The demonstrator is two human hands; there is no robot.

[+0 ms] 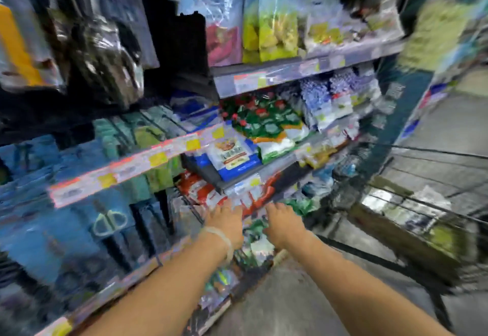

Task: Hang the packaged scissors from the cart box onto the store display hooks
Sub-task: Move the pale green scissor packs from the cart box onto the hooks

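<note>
The whole view is smeared with blur, so fine detail is lost. Both bare forearms reach forward toward a low shelf of glossy, crinkled plastic bags. The left hand (225, 220), with a pale thin band (221, 238) round its wrist, lies back-up with its fingers stretched forward and a little apart over a red and white bag (200, 190); I cannot tell whether the fingertips touch it. The right hand (281, 223) sits just beside it, fingers also forward and loosely spread, holding nothing that can be made out. To the left, blue cards hang in rows; one packaged pair of scissors (109, 222) shows pale green looped handles against its blue backing, well to the left of the left hand. Above that runs a slanted price strip (132, 166) with pink and yellow labels. On the shelf above the hands lies a flat white and blue bag (232, 156), and behind it a green bag with red spots (260, 119). The top shelf holds tall shiny bags with yellow-green contents (274, 32). At the right, a thin dark wire cart (427, 203) holds a brownish cardboard box (396, 235); what it contains is too blurred to tell.
</note>
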